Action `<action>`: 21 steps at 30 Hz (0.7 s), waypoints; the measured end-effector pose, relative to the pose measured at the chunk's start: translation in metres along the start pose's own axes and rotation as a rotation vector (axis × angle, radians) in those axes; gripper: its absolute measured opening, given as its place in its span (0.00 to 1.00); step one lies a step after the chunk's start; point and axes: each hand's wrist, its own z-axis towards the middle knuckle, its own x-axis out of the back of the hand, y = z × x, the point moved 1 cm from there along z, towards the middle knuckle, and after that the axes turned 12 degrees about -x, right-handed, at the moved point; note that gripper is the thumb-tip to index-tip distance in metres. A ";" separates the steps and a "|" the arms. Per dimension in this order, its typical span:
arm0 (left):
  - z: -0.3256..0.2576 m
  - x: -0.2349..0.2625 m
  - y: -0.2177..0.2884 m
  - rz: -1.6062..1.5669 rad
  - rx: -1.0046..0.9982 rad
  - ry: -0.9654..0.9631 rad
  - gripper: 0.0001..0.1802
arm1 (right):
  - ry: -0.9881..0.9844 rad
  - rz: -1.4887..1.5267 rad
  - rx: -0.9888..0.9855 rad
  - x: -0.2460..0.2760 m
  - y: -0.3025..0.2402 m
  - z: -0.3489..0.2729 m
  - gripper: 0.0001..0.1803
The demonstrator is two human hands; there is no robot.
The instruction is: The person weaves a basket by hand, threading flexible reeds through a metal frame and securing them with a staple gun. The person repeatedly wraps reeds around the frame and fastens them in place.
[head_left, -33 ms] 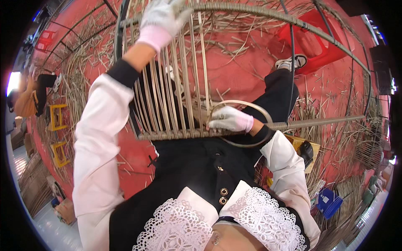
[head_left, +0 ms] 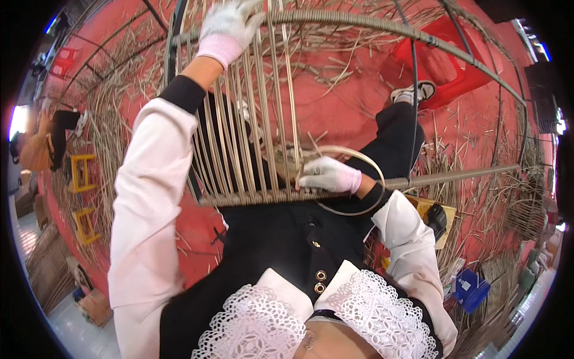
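Observation:
A frame with wrapped rails lies across my lap, its far rail (head_left: 335,18) and near rail (head_left: 245,197) joined by several pale cane strands (head_left: 261,90) on the left side. My left hand (head_left: 226,29), in a white glove with a pink cuff, rests by the far rail over the strands; its thumb and forefinger are apart. At the near rail, my gloved right hand (head_left: 329,175) is closed, pinching a cane strip (head_left: 344,213) that curls in a loop around the wrist. The right fingertips are close to the rightmost strand.
Dark metal bars (head_left: 415,107) rise from the frame's right part. A red plastic stool (head_left: 457,84) stands beyond my foot. Cane offcuts litter the red floor, with yellow stools (head_left: 84,173) and a co-worker (head_left: 39,143) at left. A blue box (head_left: 471,291) sits at lower right.
My left hand has shifted slightly left along the far rail. My right hand stays at the near rail, and the cane loop around its wrist has narrowed a little.

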 end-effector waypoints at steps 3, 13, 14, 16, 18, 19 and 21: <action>-0.002 -0.045 -0.036 -0.060 0.324 -0.342 0.25 | -0.047 0.347 -0.214 0.034 -0.021 0.002 0.12; -0.013 -0.057 -0.040 -0.107 0.287 -0.212 0.18 | 0.790 -0.384 0.239 0.256 -0.155 0.130 0.20; -0.012 -0.054 -0.040 -0.169 0.302 -0.071 0.15 | 0.676 -0.353 0.142 0.262 -0.155 0.139 0.21; -0.015 -0.052 -0.037 -0.300 0.388 0.126 0.14 | 0.652 -0.210 0.143 0.264 -0.151 0.150 0.22; -0.017 -0.054 -0.032 -0.174 0.220 0.313 0.24 | 0.730 -0.274 0.068 0.267 -0.147 0.155 0.21; -0.016 -0.058 -0.030 -0.223 0.113 0.244 0.25 | 0.659 -0.201 0.033 0.271 -0.148 0.157 0.20; -0.010 -0.066 -0.029 -0.320 -0.055 0.167 0.22 | 0.644 -0.441 -0.057 0.277 -0.153 0.160 0.20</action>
